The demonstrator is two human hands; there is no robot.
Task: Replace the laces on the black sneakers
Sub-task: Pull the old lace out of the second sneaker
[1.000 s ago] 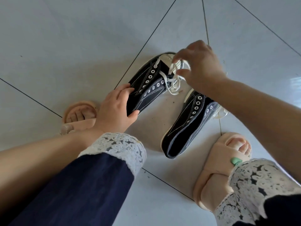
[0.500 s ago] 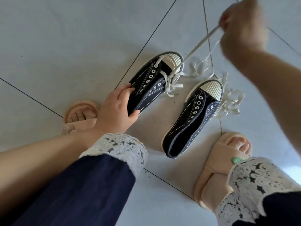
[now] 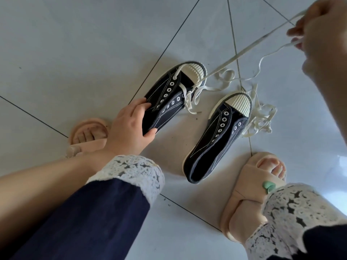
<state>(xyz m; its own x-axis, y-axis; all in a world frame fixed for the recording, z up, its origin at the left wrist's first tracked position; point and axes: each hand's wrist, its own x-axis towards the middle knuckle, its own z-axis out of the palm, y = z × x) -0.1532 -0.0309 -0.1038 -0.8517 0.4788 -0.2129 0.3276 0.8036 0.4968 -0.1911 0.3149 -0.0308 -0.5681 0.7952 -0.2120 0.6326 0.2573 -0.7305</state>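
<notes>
On the grey tiled floor [image 3: 75, 53] below my head camera I count two black sneakers, two beige sandals on my feet, my two hands and two lots of white lace. The held sneaker [image 3: 170, 107] is my landmark, toe pointing away from me; the second sneaker [image 3: 216, 141] lies just right of it, not touching, toe the same way. One sandal [image 3: 88, 136] sits left of the held sneaker's heel, partly behind my wrist; the other sandal [image 3: 249, 199] is well right of it and nearer me.

My left hand [image 3: 129, 128] clamps the heel end of the held sneaker, fingers curled over its far side, thumb on its near side. My right hand [image 3: 323, 40] is raised far right of the held sneaker and blurred; its fingers are closed in a pinch on the white lace [image 3: 242, 53], which runs taut from them down to the held sneaker's toe end.

The held sneaker is dark canvas with white stitching, silver eyelets and a ribbed cream toe cap; the lace passes through the eyelets nearest the toe only, and slack loops spill off its right side. The second sneaker looks the same but unlaced. A loose heap of lace [image 3: 262, 121] lies further right of the held sneaker, against the second sneaker's toe
</notes>
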